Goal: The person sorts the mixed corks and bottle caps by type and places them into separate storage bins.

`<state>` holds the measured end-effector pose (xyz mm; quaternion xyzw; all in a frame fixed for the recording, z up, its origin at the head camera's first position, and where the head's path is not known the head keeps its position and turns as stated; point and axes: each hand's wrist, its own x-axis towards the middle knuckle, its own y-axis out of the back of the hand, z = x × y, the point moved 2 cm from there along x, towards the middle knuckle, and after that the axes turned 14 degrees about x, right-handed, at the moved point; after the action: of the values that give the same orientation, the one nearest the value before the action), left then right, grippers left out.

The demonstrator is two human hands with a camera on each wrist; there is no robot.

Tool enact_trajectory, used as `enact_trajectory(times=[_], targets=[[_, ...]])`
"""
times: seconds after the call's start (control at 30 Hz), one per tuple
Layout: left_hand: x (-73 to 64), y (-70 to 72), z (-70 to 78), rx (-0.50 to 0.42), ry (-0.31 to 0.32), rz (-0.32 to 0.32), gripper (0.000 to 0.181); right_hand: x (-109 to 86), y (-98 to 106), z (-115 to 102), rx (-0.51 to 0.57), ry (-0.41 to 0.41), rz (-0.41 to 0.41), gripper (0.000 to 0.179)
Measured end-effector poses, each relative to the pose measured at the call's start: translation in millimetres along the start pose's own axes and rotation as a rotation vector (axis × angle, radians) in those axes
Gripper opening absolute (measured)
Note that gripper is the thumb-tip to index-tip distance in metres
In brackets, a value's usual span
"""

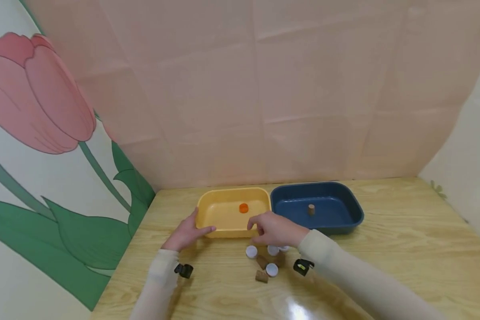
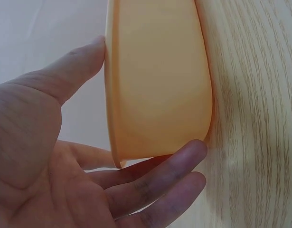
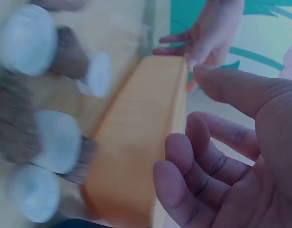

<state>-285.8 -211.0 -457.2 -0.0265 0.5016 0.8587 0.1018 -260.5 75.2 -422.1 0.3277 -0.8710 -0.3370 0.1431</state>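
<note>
My left hand (image 1: 187, 231) holds the yellow tray (image 1: 220, 233) at its near left corner. In the left wrist view, the thumb meets the tray's rim and the other fingers lie round its end wall. My right hand (image 1: 275, 227) hovers over the tray's near right edge, fingers loosely curled and nothing between them. Inside the yellow tray lies one orange bottle cap (image 1: 243, 208). Below the right hand, several white bottle caps (image 1: 271, 269) and rough brown cork-like pieces (image 1: 262, 276) are scattered on the table; the hand partly covers some in the head view.
A dark blue tray (image 1: 346, 229) stands right beside the yellow one, with one small brown cylinder (image 1: 311, 209) in it. Both trays sit on a wood-grain table (image 1: 408, 249) near the pink backdrop (image 1: 264, 111). A wall with a painted tulip (image 1: 52, 93) rises at the left.
</note>
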Motion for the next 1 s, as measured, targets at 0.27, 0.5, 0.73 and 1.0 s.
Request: enact_trajectory(times=[0.27,0.5,0.73,1.0], targets=[[-1.5,0.3,-2.9,0.022,0.000,0.004,0.105,-31.4,-21.6,8.3,0.078,0.104,-0.082,0.025],[0.0,0.4,-2.2,0.004,-0.026,0.012,0.103,-50.3,-34.0,14.2,0.035,0.177,-0.095,0.018],[0.3,1.3,-1.8,0.003,-0.015,0.009,0.103,-58.2,-44.6,26.2,0.003,0.167,-0.116,0.030],[0.3,1.3,-0.3,0.001,-0.008,0.002,0.105,-55.0,-51.4,31.4,-0.065,0.229,-0.108,0.037]])
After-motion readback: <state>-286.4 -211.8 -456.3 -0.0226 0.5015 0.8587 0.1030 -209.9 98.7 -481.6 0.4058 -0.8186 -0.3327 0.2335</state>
